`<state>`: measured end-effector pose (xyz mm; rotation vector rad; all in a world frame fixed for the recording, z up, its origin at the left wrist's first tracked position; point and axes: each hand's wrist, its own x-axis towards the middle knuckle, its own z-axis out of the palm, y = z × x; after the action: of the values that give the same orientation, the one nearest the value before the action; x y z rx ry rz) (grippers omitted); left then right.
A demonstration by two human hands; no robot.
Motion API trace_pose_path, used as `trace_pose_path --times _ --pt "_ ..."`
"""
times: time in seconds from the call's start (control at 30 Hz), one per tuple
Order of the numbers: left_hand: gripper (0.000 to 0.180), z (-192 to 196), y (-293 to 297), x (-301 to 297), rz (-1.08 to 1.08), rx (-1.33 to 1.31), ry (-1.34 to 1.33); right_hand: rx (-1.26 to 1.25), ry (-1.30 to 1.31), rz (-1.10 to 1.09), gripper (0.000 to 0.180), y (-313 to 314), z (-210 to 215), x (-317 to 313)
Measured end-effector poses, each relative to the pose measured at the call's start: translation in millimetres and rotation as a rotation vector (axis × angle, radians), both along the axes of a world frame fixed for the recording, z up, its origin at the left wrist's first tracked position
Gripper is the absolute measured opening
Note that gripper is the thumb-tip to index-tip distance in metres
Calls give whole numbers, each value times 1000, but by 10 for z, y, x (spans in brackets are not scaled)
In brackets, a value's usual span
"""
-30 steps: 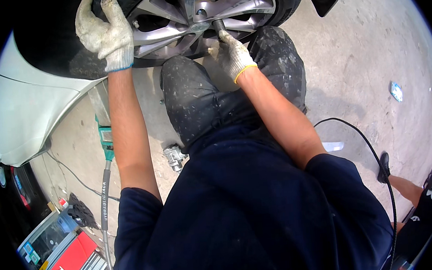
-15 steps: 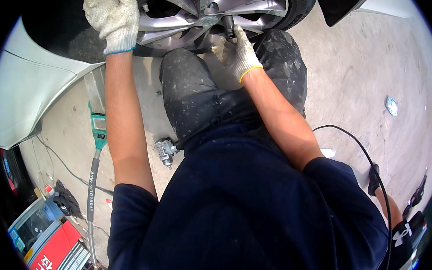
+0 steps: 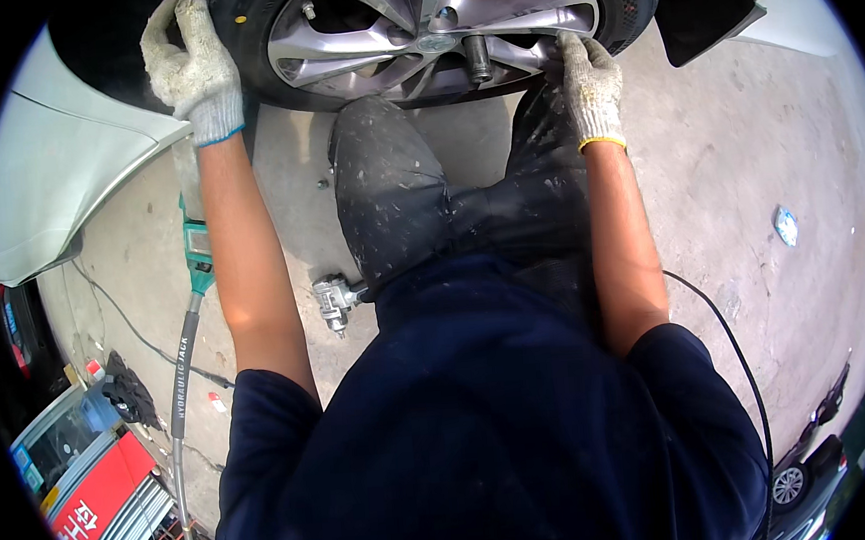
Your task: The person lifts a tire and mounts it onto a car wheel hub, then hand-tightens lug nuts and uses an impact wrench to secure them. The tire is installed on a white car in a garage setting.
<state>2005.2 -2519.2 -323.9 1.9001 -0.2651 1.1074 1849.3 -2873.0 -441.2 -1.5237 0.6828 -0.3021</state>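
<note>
A wheel with silver spokes [image 3: 342, 48] and a black tire [image 3: 625, 6] fills the top of the view. My left hand [image 3: 193, 71], in a white knit glove with a blue cuff, is at the tire's left side. Its fingers are bent, with a gap between them, and nothing shows inside. My right hand [image 3: 593, 83], gloved with a yellow cuff, has its fingertips on the rim's lower right, fingers mostly straight. Between the hands, a dark cylindrical socket [image 3: 478, 59] sticks out from the wheel, touched by neither hand.
A grey air impact wrench [image 3: 334, 302] lies on the concrete floor by my left leg. Farther left runs the green and grey jack handle [image 3: 187, 347]. A black hose [image 3: 722, 315] curves along my right. White car panels [image 3: 85, 174] flank the wheel.
My right hand has left the socket and moved right to the rim. My left hand has shifted slightly left and down. Another person's leg at the lower right is no longer visible.
</note>
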Motion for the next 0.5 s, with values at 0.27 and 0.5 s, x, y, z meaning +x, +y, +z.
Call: trace_pose_path --times 0.27,0.5 --pt "54 -757 196 295 14 -524 350 -319 -435 -568 44 -1467 -195 555" --pt "42 -495 380 290 -280 -561 316 529 -521 -748 40 -1008 -467 771"
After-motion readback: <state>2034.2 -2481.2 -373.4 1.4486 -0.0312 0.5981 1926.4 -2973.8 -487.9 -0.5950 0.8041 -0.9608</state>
